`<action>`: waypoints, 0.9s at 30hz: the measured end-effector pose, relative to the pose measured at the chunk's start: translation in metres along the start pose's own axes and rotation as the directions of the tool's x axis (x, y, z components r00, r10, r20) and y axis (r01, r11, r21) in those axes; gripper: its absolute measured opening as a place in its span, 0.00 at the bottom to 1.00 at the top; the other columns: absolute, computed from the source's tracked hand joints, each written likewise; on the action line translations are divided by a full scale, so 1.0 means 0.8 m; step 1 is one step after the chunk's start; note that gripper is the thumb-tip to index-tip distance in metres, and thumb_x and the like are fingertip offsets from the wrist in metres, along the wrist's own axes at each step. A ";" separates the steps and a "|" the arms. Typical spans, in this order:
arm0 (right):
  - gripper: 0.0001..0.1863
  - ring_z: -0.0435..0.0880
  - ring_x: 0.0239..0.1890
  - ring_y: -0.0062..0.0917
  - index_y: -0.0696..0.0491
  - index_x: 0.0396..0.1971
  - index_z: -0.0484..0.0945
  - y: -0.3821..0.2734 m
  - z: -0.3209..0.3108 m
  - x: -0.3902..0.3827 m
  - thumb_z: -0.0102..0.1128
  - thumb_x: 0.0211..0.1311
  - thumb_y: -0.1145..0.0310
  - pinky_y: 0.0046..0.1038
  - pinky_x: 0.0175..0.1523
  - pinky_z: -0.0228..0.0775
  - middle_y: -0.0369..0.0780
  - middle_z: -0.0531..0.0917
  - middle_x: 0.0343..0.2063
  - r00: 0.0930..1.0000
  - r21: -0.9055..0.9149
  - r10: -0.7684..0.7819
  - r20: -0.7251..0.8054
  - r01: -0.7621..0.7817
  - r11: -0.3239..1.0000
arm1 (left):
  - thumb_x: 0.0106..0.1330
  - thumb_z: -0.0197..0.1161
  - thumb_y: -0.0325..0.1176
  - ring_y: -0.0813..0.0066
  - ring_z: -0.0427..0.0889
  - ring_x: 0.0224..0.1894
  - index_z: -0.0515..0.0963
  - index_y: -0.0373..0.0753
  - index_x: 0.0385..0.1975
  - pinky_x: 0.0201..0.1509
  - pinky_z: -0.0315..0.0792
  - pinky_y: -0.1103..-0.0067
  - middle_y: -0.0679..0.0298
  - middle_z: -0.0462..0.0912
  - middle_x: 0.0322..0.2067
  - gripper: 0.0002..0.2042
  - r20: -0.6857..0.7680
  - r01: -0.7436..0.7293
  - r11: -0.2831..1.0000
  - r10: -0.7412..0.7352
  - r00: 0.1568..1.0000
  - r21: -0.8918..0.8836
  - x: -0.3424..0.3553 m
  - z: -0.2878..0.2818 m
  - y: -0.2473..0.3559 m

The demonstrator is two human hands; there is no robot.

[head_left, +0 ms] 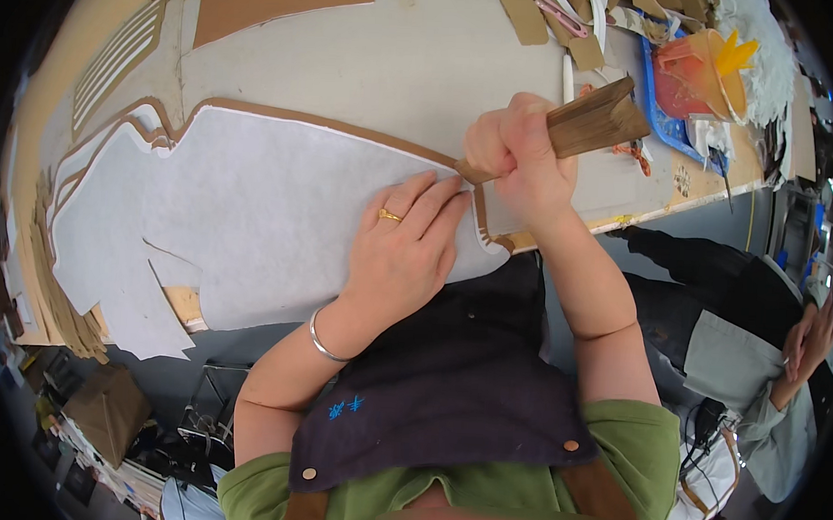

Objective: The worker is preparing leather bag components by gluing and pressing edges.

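A large white-lined panel (251,206) with a brown folded edge lies across the worktable, its near side overlapping the front edge. My left hand (403,245), with a ring and a bracelet, rests flat on the panel near its right corner, fingers stretched out. My right hand (523,158) is closed in a fist around a wooden block (599,119). The block's lower end meets the brown edge at that corner, just beyond my left fingertips. Its upper end sticks out to the upper right. Short cuts notch the brown border below the corner.
A brown sheet (269,7) lies at the back. A blue tray (662,117), a pinkish-orange container (689,79) and scraps crowd the far right. Brown strips (67,291) are bundled at the left edge. Another person (742,362) is close by on the right.
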State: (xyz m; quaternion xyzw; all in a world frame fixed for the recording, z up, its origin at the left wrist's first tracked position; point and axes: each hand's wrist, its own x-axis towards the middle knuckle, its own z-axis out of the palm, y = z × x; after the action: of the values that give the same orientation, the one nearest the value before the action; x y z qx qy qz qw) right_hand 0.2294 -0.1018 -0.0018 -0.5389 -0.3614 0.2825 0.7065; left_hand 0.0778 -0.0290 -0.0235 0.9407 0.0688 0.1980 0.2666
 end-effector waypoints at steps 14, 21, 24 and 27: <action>0.20 0.51 0.18 0.18 0.48 0.23 0.57 -0.019 -0.010 0.008 0.41 0.78 0.57 0.27 0.25 0.44 0.30 0.57 0.14 0.963 -0.026 -0.270 0.006 0.270 0.962 | 0.54 0.62 0.23 0.65 0.77 0.55 0.81 0.39 0.46 0.56 0.70 0.69 0.65 0.81 0.48 0.17 -0.007 -0.009 1.000 0.009 1.000 0.014 0.001 -0.004 0.001; 0.22 0.56 0.17 0.16 0.50 0.23 0.58 0.001 0.018 -0.027 0.44 0.78 0.53 0.25 0.21 0.50 0.31 0.61 0.14 0.966 0.007 -0.071 -0.248 0.075 0.997 | 0.54 0.62 0.23 0.65 0.77 0.55 0.80 0.39 0.46 0.56 0.69 0.69 0.66 0.81 0.50 0.17 -0.008 -0.009 1.000 0.009 1.000 0.029 0.001 -0.002 0.001; 0.17 0.58 0.17 0.14 0.52 0.25 0.61 -0.010 0.005 -0.022 0.44 0.78 0.64 0.23 0.22 0.52 0.31 0.65 0.15 0.924 0.401 -0.272 -0.270 0.364 0.840 | 0.53 0.63 0.27 0.67 0.74 0.56 0.80 0.38 0.47 0.58 0.68 0.70 0.66 0.80 0.50 0.18 -0.025 -0.023 0.998 0.024 0.999 0.062 -0.007 0.002 -0.003; 0.20 0.54 0.17 0.16 0.50 0.23 0.58 -0.001 0.021 -0.037 0.42 0.78 0.57 0.24 0.23 0.47 0.31 0.61 0.14 0.932 0.102 -0.199 -0.303 0.239 0.966 | 0.53 0.63 0.27 0.67 0.74 0.57 0.80 0.38 0.47 0.58 0.68 0.70 0.66 0.79 0.50 0.19 0.002 -0.033 0.998 0.033 0.999 0.061 -0.003 -0.001 0.000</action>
State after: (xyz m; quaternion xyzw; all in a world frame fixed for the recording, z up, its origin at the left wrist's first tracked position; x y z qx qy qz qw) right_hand 0.1987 -0.1162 -0.0046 -0.4809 -0.2913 0.1437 0.8144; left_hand 0.0753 -0.0289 -0.0240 0.9496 0.0591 0.1996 0.2342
